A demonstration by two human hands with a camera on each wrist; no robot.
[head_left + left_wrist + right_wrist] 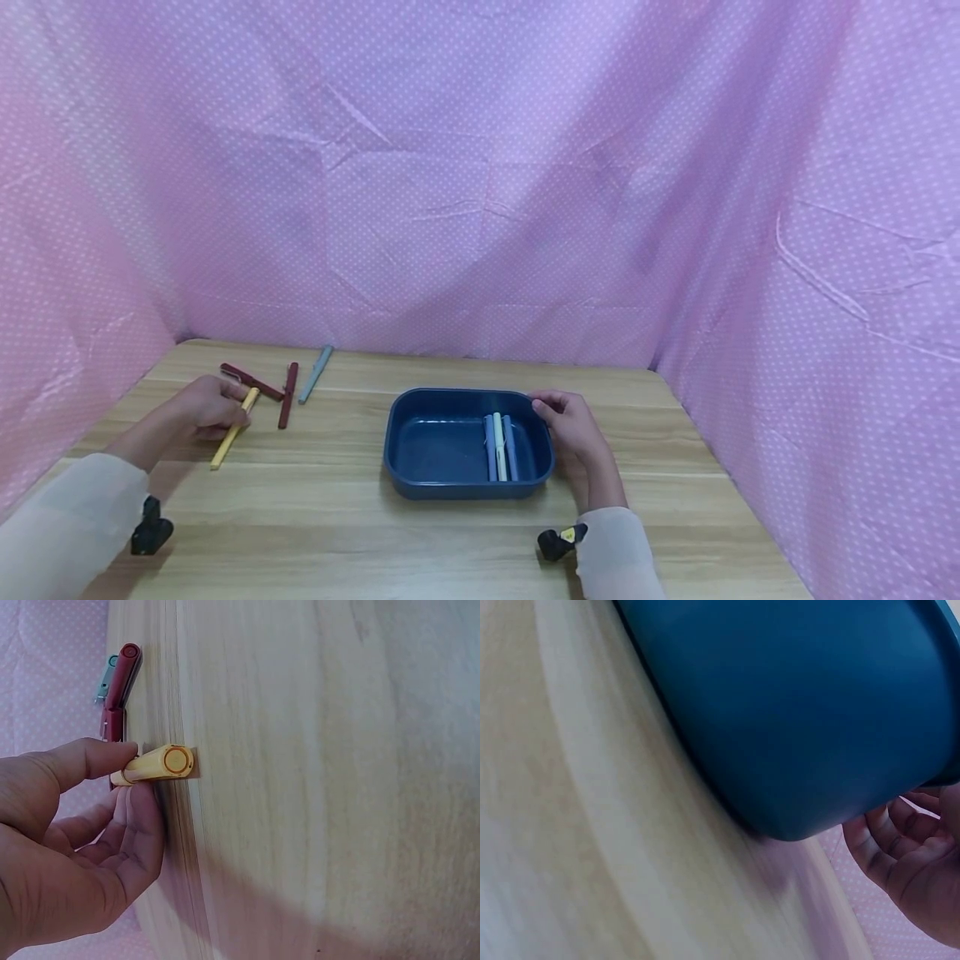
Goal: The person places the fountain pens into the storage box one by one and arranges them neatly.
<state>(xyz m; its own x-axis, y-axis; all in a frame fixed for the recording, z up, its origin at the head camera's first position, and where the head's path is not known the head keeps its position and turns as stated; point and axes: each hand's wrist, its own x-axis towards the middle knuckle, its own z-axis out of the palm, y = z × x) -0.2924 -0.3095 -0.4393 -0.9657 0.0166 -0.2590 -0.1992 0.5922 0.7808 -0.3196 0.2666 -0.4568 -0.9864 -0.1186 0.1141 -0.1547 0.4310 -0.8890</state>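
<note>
My left hand (212, 407) pinches a yellow pen (235, 429) between thumb and fingers at the left of the table. In the left wrist view, the pen's round end (178, 760) points towards the camera. Just beyond that hand lie two dark red pens (288, 396), with a grey-blue pen (316, 375) to their right. My right hand (570, 421) holds the back right corner of a dark blue box (465, 490), its thumb at the rim and other fingers outside. Inside, at the right, three pens lie side by side: a pale green pen (499, 447) between two blue ones.
The light wood table (322, 533) bears everything. Pink cloth with white dots (480, 208) hangs behind it and along both sides. A small black device (152, 527) is on the left wrist, and another (561, 543) is on the right wrist.
</note>
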